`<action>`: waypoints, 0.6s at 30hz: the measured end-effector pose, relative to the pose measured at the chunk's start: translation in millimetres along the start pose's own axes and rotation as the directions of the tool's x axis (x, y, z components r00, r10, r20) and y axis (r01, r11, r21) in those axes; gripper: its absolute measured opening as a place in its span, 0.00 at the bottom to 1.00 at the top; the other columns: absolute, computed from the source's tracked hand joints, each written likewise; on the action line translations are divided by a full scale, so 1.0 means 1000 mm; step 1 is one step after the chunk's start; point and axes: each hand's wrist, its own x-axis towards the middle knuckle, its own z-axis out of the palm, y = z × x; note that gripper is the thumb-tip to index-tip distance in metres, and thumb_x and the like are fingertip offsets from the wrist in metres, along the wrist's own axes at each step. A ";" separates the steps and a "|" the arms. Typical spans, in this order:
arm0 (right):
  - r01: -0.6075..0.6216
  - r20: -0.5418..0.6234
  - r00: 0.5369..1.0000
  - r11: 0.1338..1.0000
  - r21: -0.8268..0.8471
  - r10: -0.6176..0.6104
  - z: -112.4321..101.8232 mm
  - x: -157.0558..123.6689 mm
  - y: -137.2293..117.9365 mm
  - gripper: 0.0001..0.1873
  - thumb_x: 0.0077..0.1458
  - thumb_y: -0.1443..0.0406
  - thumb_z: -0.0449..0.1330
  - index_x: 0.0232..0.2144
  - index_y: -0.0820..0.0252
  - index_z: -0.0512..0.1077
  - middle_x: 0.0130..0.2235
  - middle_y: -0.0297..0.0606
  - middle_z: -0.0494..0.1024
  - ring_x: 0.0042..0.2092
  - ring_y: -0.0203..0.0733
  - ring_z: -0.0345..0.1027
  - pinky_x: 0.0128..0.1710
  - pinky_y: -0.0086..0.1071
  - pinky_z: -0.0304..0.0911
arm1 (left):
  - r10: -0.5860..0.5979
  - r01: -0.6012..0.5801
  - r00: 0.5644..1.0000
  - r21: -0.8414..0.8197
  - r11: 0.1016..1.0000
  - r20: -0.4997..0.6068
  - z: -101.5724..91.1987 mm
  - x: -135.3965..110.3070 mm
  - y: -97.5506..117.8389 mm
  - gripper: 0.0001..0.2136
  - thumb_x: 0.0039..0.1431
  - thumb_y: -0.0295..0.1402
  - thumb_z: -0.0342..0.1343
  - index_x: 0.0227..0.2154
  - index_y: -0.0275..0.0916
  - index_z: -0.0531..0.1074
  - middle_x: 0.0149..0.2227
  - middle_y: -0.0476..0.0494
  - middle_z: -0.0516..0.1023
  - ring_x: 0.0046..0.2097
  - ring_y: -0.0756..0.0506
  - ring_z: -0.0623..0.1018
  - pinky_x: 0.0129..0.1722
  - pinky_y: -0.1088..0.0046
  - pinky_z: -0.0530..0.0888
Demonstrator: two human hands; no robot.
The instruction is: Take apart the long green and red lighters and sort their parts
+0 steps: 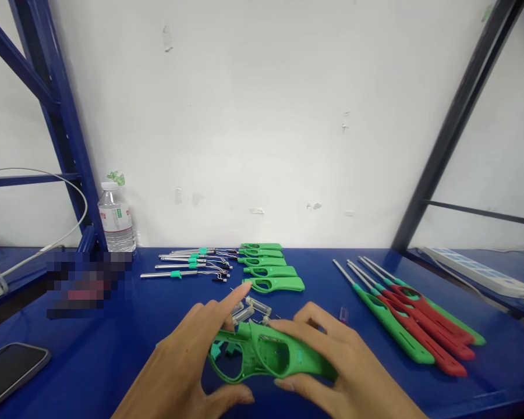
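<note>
Two green lighter casing halves overlap low in the middle of the head view. My right hand grips the right-hand casing half between thumb and fingers. Around the left end of the other casing half curves my left hand, its index finger raised and its thumb below; its other fingers are partly hidden. Behind the hands lie several clear fluid tanks, and small teal pieces show through the left casing's opening.
Green casings are lined up behind, beside metal lighter tubes with wires. Assembled red and green lighters lie right. A water bottle, a phone and a power strip rest around the blue table.
</note>
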 end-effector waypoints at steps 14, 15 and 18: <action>0.035 0.074 0.996 0.990 0.140 -0.045 0.005 -0.001 -0.005 0.34 0.60 0.63 0.78 0.66 0.41 0.78 0.50 0.29 0.89 0.48 0.44 0.86 0.52 0.24 0.75 | -0.112 0.120 0.993 -0.362 0.924 0.044 -0.015 0.005 0.013 0.45 0.45 0.40 0.81 0.66 0.77 0.70 0.54 0.60 0.85 0.50 0.44 0.86 0.55 0.72 0.82; 0.040 0.050 0.998 0.990 0.133 -0.047 0.005 -0.001 -0.004 0.34 0.59 0.63 0.79 0.66 0.42 0.79 0.50 0.30 0.90 0.47 0.44 0.87 0.50 0.25 0.76 | -0.155 0.181 0.983 -0.485 0.856 0.094 -0.020 0.008 0.017 0.44 0.45 0.38 0.81 0.65 0.72 0.73 0.51 0.58 0.85 0.42 0.47 0.85 0.44 0.77 0.83; 0.066 -0.009 0.998 0.990 0.128 -0.065 0.002 -0.001 -0.001 0.36 0.56 0.64 0.81 0.65 0.42 0.80 0.47 0.31 0.90 0.44 0.45 0.87 0.46 0.25 0.77 | -0.180 0.288 0.958 -0.770 0.570 0.225 -0.033 0.020 0.025 0.37 0.50 0.42 0.79 0.64 0.56 0.77 0.47 0.48 0.87 0.41 0.44 0.86 0.38 0.75 0.83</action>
